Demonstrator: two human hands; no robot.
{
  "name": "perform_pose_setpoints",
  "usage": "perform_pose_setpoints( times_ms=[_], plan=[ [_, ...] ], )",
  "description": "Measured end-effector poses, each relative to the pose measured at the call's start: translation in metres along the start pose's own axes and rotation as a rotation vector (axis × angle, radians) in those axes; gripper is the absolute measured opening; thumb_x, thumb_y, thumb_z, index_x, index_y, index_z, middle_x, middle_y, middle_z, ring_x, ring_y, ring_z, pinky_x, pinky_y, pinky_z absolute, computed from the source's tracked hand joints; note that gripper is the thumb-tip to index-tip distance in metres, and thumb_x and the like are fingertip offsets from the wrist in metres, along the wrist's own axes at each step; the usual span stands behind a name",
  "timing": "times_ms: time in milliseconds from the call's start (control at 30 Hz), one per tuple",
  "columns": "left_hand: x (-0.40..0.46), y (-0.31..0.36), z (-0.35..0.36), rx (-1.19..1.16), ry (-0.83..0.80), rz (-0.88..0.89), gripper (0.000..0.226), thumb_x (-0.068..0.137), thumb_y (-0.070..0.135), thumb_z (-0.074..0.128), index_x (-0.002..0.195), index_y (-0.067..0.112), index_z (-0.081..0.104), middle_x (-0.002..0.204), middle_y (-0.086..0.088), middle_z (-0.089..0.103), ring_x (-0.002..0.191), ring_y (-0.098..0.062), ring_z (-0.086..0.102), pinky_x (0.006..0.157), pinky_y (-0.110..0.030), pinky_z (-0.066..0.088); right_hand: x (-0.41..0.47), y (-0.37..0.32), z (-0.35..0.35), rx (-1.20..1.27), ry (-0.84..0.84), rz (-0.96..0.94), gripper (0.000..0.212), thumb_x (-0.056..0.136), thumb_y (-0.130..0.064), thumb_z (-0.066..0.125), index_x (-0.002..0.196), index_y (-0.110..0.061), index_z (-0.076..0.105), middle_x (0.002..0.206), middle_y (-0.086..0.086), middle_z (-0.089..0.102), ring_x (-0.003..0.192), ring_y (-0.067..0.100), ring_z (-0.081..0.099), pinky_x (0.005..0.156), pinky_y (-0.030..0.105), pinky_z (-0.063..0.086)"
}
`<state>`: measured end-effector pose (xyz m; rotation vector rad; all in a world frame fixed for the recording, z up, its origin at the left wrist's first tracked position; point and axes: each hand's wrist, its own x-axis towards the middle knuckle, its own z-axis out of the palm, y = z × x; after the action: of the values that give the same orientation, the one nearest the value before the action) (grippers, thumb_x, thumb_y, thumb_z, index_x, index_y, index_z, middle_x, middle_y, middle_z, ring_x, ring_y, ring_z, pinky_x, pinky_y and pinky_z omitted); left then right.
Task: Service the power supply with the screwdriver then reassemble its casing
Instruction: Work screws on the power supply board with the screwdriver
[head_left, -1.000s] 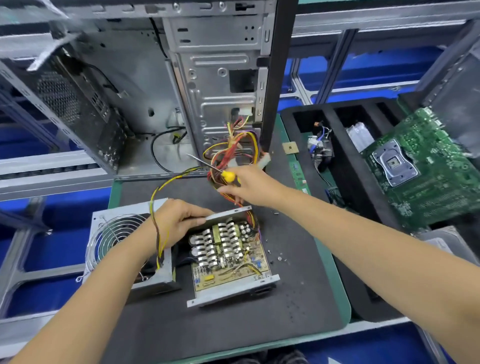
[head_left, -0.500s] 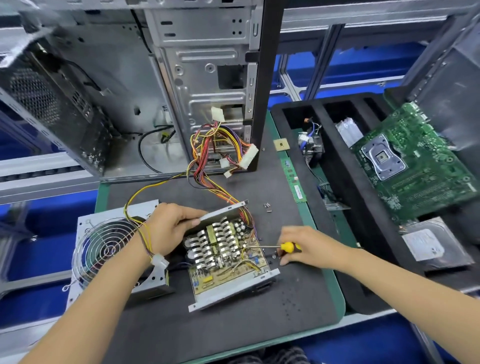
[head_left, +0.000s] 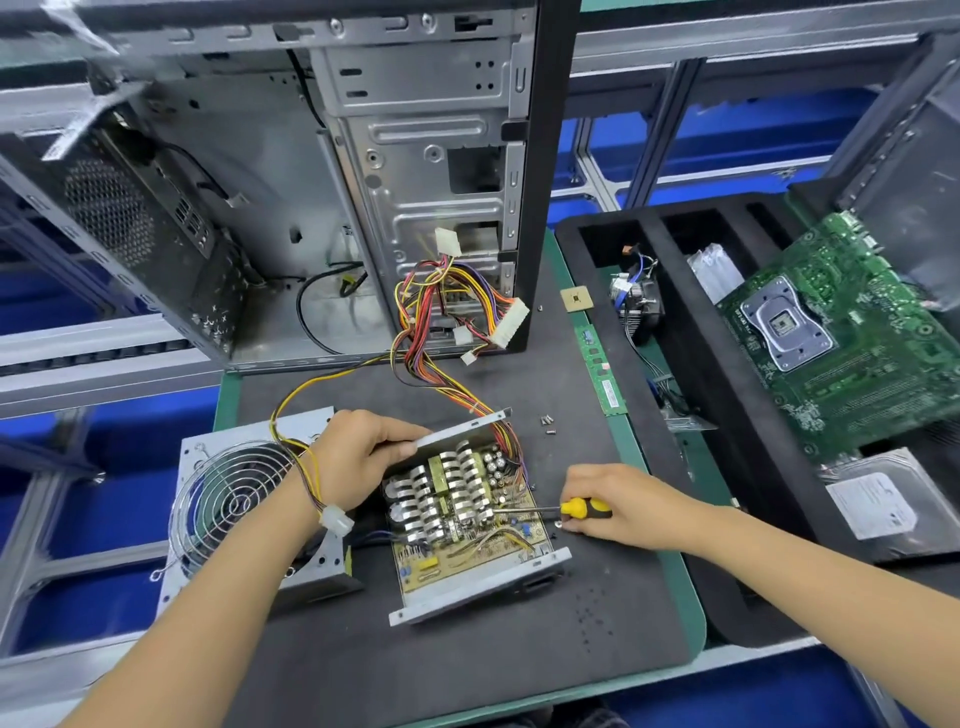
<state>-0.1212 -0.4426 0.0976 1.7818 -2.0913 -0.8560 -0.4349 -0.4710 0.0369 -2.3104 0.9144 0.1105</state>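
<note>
We have the open power supply (head_left: 467, 525) sitting on the dark mat (head_left: 467, 665), its circuit board bare and its fan cover (head_left: 239, 499) lying just to the left, still tied on by wires. Our left hand (head_left: 358, 457) curls over the upper metal wall of the chassis to steady it. Our right hand (head_left: 618, 506) grips the yellow-handled screwdriver (head_left: 561, 509), whose shaft lies nearly flat and reaches in over the right edge of the board; we cannot quite tell whether the tip touches a component or a screw.

The main risk, as we judge it, is the metal tip sliding across the exposed parts, bridging the capacitors or gouging the board. A low shaft angle makes a slip likelier. The wire harness (head_left: 452, 322) trails back to the computer case (head_left: 395, 156), and a loop with a white plug lies across our left wrist, so moving that arm could drag the cover. Loose screws (head_left: 546, 422) lie near the chassis and could get knocked away, leaving us short at reassembly.
</note>
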Motion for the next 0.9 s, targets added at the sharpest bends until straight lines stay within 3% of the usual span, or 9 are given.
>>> perform_pose_setpoints(
  times_ms=[100,200,433,533,600,700,767,900],
  plan=[
    [0.002,0.003,0.001,-0.012,0.012,-0.001,0.026,0.093,0.002,0.06,0.115,0.011,0.072,0.109,-0.004,0.073,0.106,-0.018,0.066,0.073,0.004,0.034,-0.007,-0.002,-0.01,0.055,0.057,0.01,0.003,0.086,-0.027,0.062,0.085,-0.025,0.06,0.082,-0.016,0.051,0.072,0.001,0.048,0.063,0.019,0.038],
    [0.006,0.007,0.003,-0.012,0.019,0.008,0.025,0.093,0.002,0.06,0.114,0.011,0.072,0.108,-0.004,0.074,0.104,-0.017,0.066,0.073,0.005,0.033,-0.009,-0.004,-0.022,-0.064,0.101,-0.004,0.005,0.083,-0.024,0.06,0.088,-0.024,0.06,0.083,-0.015,0.052,0.069,0.005,0.045,0.064,0.028,0.044],
    [0.006,0.011,0.008,-0.036,0.036,0.026,0.026,0.093,0.002,0.06,0.114,0.011,0.072,0.109,-0.002,0.073,0.105,-0.017,0.067,0.075,0.005,0.034,0.001,0.008,-0.056,-0.402,0.079,0.039,0.017,0.084,-0.03,0.061,0.098,-0.022,0.057,0.094,-0.009,0.057,0.078,0.013,0.054,0.065,0.028,0.038],
    [0.009,0.011,0.007,-0.054,0.028,0.019,0.026,0.094,0.002,0.059,0.114,0.011,0.072,0.11,-0.003,0.073,0.107,-0.017,0.066,0.076,0.004,0.035,0.004,0.01,-0.067,-0.086,0.278,0.178,0.012,0.078,-0.017,0.068,0.087,-0.022,0.062,0.081,-0.008,0.062,0.074,0.013,0.056,0.066,0.031,0.045],
    [0.011,0.013,0.009,-0.05,0.03,0.012,0.026,0.095,0.002,0.058,0.115,0.01,0.072,0.111,-0.004,0.073,0.108,-0.019,0.066,0.078,0.002,0.035,0.011,-0.002,-0.067,0.112,0.4,0.156,0.011,0.077,-0.011,0.069,0.081,-0.021,0.064,0.073,-0.009,0.061,0.069,0.007,0.053,0.064,0.026,0.044],
    [0.015,0.018,0.014,-0.051,0.037,-0.002,0.025,0.096,0.005,0.057,0.117,0.009,0.071,0.115,-0.004,0.072,0.112,-0.019,0.064,0.083,-0.003,0.036,0.025,-0.031,-0.064,0.225,0.421,0.025,0.007,0.081,-0.012,0.07,0.081,-0.017,0.066,0.073,-0.011,0.061,0.071,0.004,0.055,0.063,0.017,0.045],
    [0.016,0.02,0.016,-0.057,0.033,-0.013,0.026,0.097,0.007,0.057,0.118,0.009,0.07,0.118,-0.004,0.07,0.114,-0.019,0.063,0.087,-0.008,0.037,0.034,-0.046,-0.063,0.27,0.403,-0.034,0.003,0.082,-0.012,0.071,0.084,-0.014,0.068,0.078,-0.009,0.063,0.075,0.005,0.057,0.065,0.018,0.048],
    [0.006,0.027,0.021,-0.227,0.21,-0.053,0.02,0.093,0.011,0.064,0.11,0.009,0.073,0.111,-0.003,0.072,0.107,-0.016,0.066,0.092,-0.015,0.046,0.043,-0.07,-0.064,0.304,0.397,-0.1,0.005,0.082,-0.012,0.071,0.087,-0.014,0.071,0.078,-0.011,0.065,0.072,0.002,0.058,0.064,0.015,0.046]
  ],
)
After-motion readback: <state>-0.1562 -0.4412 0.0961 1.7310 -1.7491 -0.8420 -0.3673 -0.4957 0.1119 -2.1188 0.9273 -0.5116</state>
